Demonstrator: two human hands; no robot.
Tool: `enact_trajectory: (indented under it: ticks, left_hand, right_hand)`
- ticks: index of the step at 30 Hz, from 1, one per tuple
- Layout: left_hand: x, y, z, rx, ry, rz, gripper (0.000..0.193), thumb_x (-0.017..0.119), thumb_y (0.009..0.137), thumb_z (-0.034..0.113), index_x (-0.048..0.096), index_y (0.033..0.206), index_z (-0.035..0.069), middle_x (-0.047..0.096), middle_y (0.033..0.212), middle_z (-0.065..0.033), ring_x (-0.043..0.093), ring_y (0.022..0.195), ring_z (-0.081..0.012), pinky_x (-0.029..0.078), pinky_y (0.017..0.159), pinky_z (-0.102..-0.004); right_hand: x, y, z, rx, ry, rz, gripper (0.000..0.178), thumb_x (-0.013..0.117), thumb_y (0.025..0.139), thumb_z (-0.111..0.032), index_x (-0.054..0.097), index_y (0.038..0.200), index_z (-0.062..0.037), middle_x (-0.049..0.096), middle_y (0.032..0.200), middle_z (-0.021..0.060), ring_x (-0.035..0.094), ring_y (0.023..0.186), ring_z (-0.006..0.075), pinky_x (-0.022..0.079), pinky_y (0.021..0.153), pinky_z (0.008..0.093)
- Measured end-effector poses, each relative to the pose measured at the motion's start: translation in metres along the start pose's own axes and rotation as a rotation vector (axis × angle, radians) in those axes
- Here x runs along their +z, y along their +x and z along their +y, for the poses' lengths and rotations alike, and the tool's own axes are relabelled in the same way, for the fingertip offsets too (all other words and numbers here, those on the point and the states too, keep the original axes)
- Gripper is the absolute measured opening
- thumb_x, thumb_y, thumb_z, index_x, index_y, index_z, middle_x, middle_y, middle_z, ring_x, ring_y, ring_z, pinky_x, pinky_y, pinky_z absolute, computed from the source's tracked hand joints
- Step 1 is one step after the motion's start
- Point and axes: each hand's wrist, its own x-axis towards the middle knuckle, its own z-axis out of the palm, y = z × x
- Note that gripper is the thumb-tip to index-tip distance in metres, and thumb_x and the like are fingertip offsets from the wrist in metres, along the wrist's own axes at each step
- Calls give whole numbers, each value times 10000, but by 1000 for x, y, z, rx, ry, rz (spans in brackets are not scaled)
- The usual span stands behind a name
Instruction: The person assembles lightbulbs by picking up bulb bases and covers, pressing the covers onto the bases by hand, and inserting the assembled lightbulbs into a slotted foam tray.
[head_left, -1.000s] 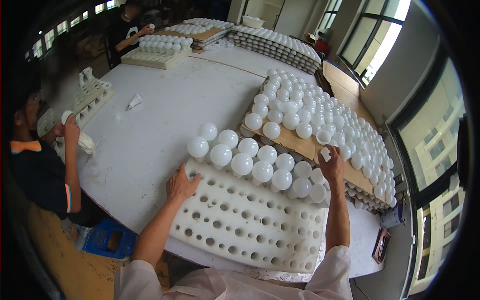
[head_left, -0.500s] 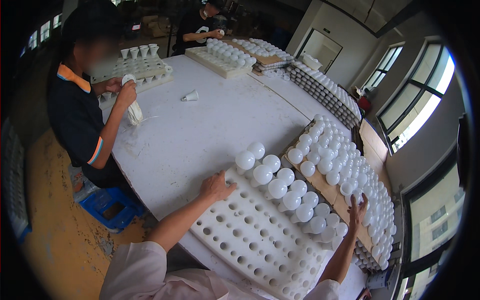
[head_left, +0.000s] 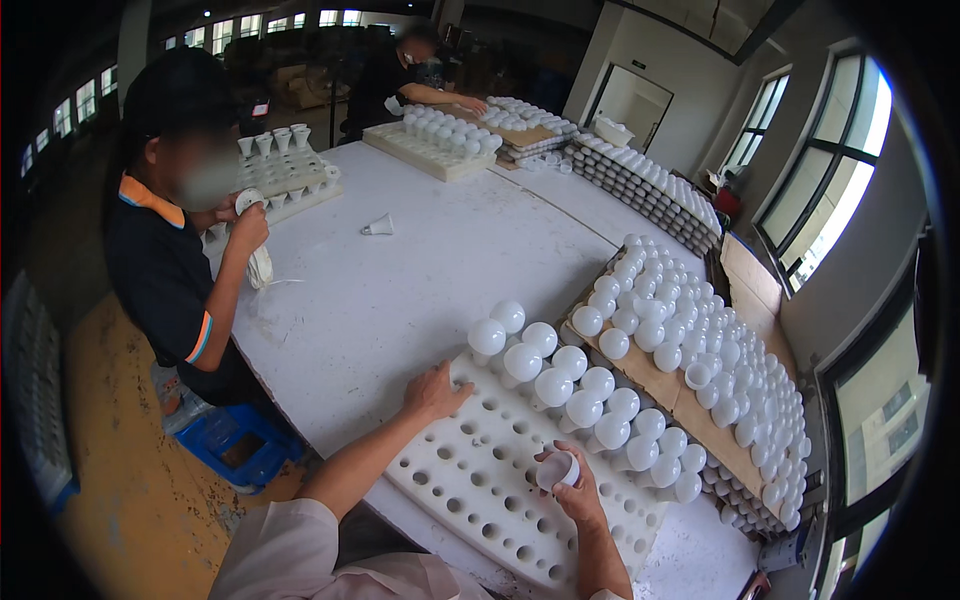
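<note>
A white foam tray (head_left: 470, 453) with rows of round holes lies on the table in front of me. Flat on its far left corner rests my left hand (head_left: 435, 392), fingers apart and holding nothing. My right hand (head_left: 580, 497) grips a hollow white bulb cover (head_left: 557, 470) above the tray, its open rim tilted up. Glossy white bulb covers (head_left: 583, 407) stand in rows along the tray's far right side, round ends up.
Stacked cardboard layers (head_left: 650, 382) bear many more white covers at the right. A lone bulb base (head_left: 379, 226) lies on the white table (head_left: 340, 290). One co-worker (head_left: 160, 250) handles a white part at the left; another (head_left: 390, 85) reaches toward covers at the back.
My right hand has come from the stacked covers at the right to above the tray, now with a bulb cover. My left hand stays on the tray. The back co-worker's arm has stretched out.
</note>
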Motion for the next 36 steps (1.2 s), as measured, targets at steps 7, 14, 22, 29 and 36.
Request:
enact_trajectory:
  ticks: [7,14,22,29,36]
  left_hand:
    - [0,3,-1,-57,15,-35,735,570,828,547,458,1290,-14,622,1125,-232,609,1056,-361,472,924,-450]
    - [-7,1,6,-64,-17,-26,670,579,844,489,483,1287,-5,626,1148,-208,603,1076,-351,471,931,-448]
    - [-59,-10,-52,443,-254,828,362,472,776,-70,597,1106,12,567,1294,-167,529,1209,-325,414,1023,-399]
    - [-97,43,-188,181,71,378,617,423,740,-158,439,1334,9,365,1466,-202,338,1365,-351,316,1123,-394]
    - [-66,120,-164,125,364,145,692,672,723,23,380,1350,38,356,1464,-201,336,1365,-335,319,1117,-373]
  right_hand:
    - [6,-3,6,-1,-34,29,894,862,642,-320,378,1352,-71,572,1179,145,626,916,194,561,689,313]
    - [3,-2,14,-45,133,63,921,857,641,-338,352,1362,-64,566,1152,144,633,847,193,557,656,312]
    - [7,-4,5,-5,119,107,986,868,626,-380,330,1381,-44,570,1153,137,634,859,184,558,672,311]
    - [6,5,5,5,85,111,981,849,624,-372,315,1392,-78,563,1120,139,641,793,210,543,609,307]
    - [8,6,7,-26,100,188,950,874,614,-358,349,1355,-79,561,1158,148,631,834,191,552,668,305]
